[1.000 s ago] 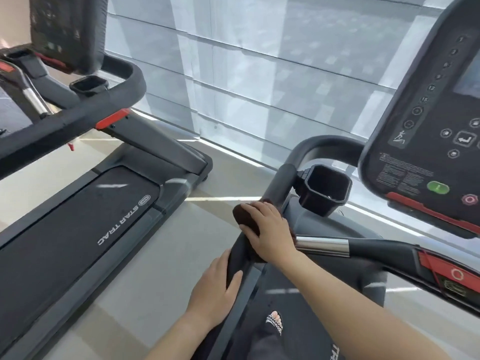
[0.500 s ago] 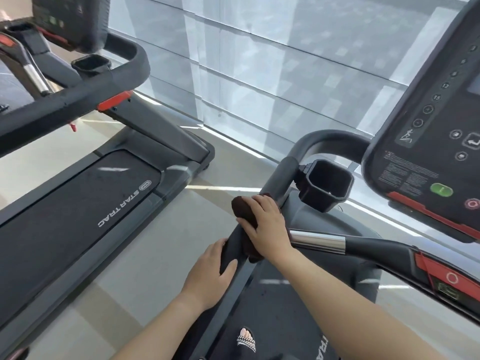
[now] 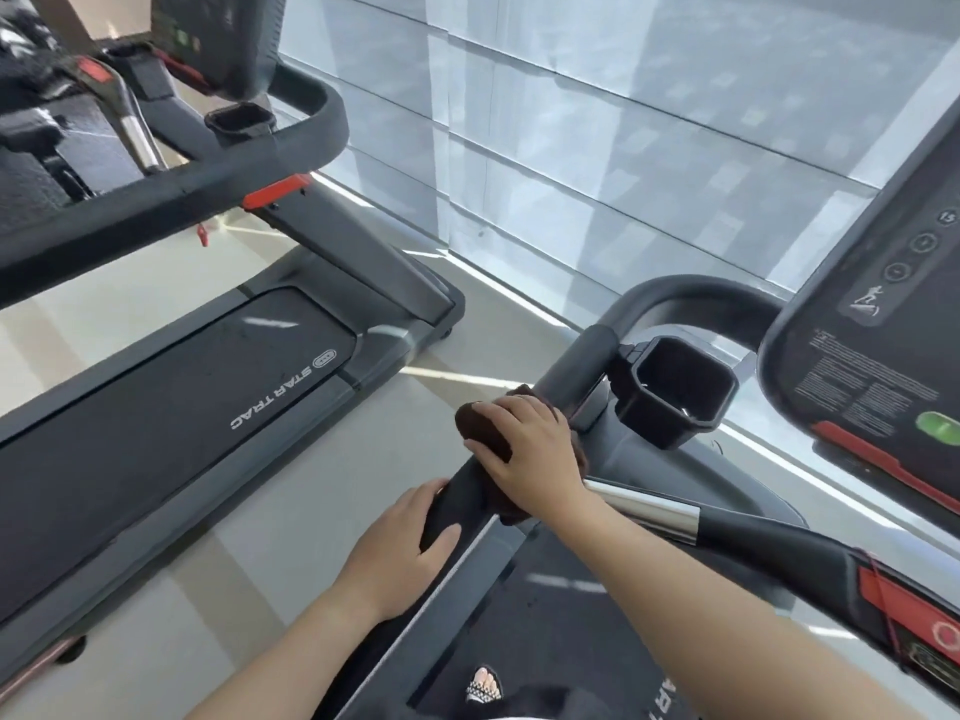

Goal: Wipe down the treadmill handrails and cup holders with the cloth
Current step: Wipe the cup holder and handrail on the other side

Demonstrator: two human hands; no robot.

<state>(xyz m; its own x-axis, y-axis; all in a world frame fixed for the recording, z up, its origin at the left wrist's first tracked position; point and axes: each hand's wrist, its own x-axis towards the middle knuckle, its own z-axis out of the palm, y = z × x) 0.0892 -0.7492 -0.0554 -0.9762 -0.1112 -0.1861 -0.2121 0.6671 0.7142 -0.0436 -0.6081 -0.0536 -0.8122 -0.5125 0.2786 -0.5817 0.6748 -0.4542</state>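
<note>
A black padded handrail (image 3: 579, 368) of my treadmill runs from lower centre up toward the console. My right hand (image 3: 535, 444) presses a dark brown cloth (image 3: 480, 426) around this rail, fingers wrapped over it. Just below, my left hand (image 3: 400, 548) grips the same rail's lower end. A black cup holder (image 3: 675, 392) sits to the right of the rail, apart from the cloth. A chrome and black inner handle (image 3: 654, 509) passes under my right wrist.
The console (image 3: 883, 330) with a green button fills the right side. A second treadmill (image 3: 171, 402) stands to the left with its own rail and cup holder (image 3: 240, 123). Window glass (image 3: 597, 148) lies ahead. My foot (image 3: 483, 688) is on the belt.
My hands keep the same grips on the rail. The cloth hand has slid very slightly along it, while the view has drifted a little to the right and down.
</note>
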